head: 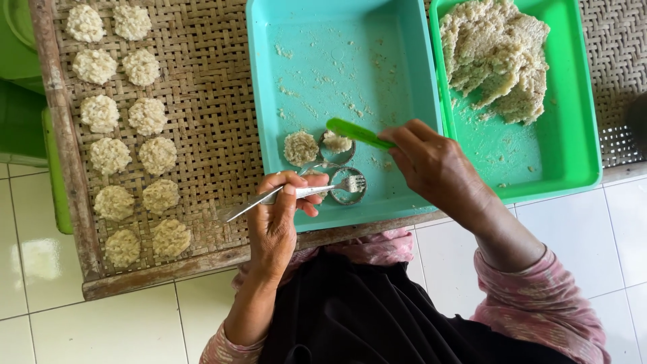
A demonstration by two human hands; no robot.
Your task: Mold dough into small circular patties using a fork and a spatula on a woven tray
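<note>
White floor tiles (101,323) lie under the woven tray (216,101) of patties. Beside it, over the teal tray (350,67), my left hand (276,222) pinches a fork (303,192) at a ring mould (348,192); my right hand (438,165) grips a green spatula (357,133). I'm seemingly pressing; lifting out needs gentleness.

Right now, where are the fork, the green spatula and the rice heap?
fork (350,183), head view, on its tines.
green spatula (352,131), head view, mid-blade.
rice heap (495,57), head view, its middle, in the green tray.

Head-worn camera looks straight down, close above the woven tray (216,101).
</note>
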